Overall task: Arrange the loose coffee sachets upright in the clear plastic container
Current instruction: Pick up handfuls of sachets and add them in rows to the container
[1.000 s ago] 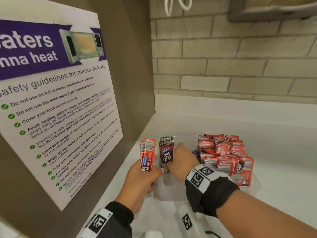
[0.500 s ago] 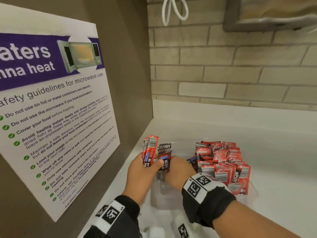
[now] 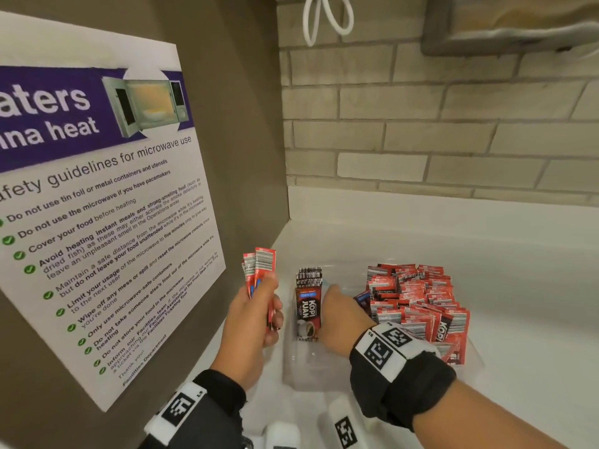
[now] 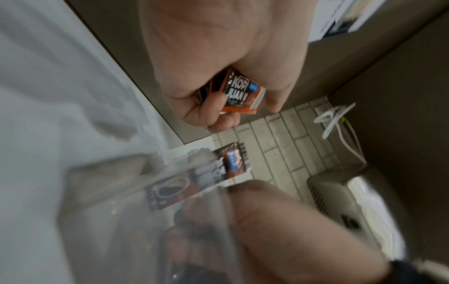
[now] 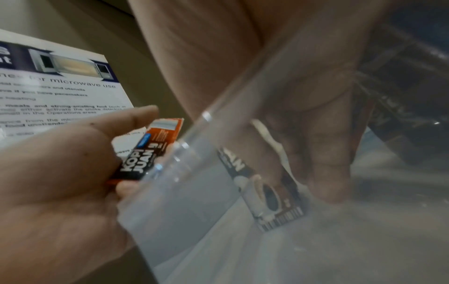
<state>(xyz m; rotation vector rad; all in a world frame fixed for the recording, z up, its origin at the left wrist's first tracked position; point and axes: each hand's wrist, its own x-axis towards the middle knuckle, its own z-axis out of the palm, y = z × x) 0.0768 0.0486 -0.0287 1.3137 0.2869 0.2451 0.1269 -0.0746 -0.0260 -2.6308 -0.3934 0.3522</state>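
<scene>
Left hand (image 3: 251, 322) grips red sachets (image 3: 259, 270) beside the container's (image 3: 304, 374) left wall. Head view hides the right hand's (image 3: 340, 322) fingers; its wrist view shows them (image 5: 323, 169) straight, pressing the dark sachets (image 3: 308, 303) upright at that wall, red pile (image 3: 418, 303) right.

Head view: bright, even indoor light, soft shadows, edges bowed by wide lens. Both wrist views: dimmer, heavily motion-blurred, close surfaces out of focus.

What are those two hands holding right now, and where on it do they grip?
The left hand grips a small bunch of red sachets by their lower half. The right hand reaches into the clear container; whether it holds anything cannot be told.
</scene>
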